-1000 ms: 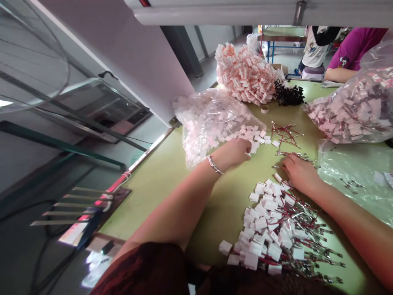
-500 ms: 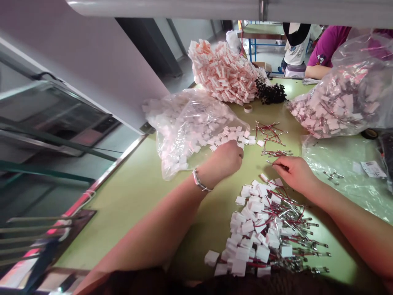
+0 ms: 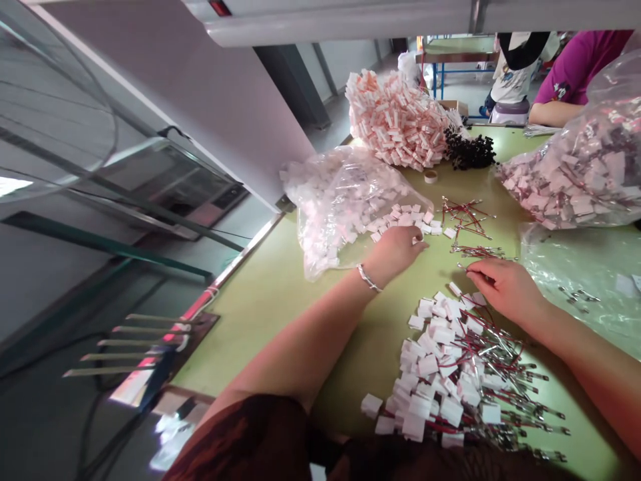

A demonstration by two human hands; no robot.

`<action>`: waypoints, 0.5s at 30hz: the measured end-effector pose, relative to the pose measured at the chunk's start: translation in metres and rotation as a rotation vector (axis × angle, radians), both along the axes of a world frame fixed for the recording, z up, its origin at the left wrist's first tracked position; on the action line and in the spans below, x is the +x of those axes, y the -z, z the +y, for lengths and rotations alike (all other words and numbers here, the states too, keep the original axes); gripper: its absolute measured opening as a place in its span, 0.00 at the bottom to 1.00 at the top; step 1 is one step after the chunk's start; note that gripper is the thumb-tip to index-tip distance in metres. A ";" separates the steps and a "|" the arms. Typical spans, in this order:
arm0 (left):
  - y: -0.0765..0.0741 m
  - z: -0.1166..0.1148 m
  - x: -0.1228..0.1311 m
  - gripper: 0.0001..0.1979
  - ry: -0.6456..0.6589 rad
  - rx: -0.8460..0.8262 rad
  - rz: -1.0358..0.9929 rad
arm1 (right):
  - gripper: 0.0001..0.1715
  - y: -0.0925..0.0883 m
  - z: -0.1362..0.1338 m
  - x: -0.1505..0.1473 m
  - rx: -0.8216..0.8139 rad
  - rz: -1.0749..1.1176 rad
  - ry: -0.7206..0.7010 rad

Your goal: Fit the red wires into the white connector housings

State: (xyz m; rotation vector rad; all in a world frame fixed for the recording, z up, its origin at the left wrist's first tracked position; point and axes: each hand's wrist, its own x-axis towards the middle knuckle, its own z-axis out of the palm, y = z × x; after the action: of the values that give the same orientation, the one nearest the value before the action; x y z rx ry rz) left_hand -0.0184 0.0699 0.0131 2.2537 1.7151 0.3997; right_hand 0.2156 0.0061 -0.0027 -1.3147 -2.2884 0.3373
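Note:
My left hand is closed in a pinch on a small white connector, beside loose white connectors at the mouth of a clear bag. My right hand pinches a short wire whose metal terminal sticks out past the fingertips to the left. Just beyond it lies a small bundle of red wires, and farther back a loose scatter of red wires. Nearer my body spreads a heap of white connectors with red wires.
Orange-white parts are piled at the back, next to black parts and a tape roll. A full clear bag stands at the right. A person's purple sleeve shows behind it. Metal prongs jut out at the left edge.
The view has shifted, so the table appears farther right. My left hand has turned its fingertips toward my right hand, and a white connector now shows between them. My right hand still holds the wire.

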 end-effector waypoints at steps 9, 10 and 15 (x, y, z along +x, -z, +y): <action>0.007 0.008 -0.009 0.09 -0.090 0.009 -0.037 | 0.13 0.004 -0.002 0.003 0.025 -0.061 -0.011; 0.006 0.010 -0.014 0.08 -0.092 0.038 -0.068 | 0.12 0.004 -0.002 0.004 0.033 -0.065 -0.006; 0.013 0.020 -0.021 0.14 -0.040 0.116 -0.097 | 0.12 0.001 -0.002 0.002 0.050 -0.080 0.011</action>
State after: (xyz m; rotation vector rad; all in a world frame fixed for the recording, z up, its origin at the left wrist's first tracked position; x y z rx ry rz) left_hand -0.0395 0.0898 0.0005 2.2412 1.7312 0.6222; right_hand 0.2180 0.0045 -0.0039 -1.3371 -2.3386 0.2263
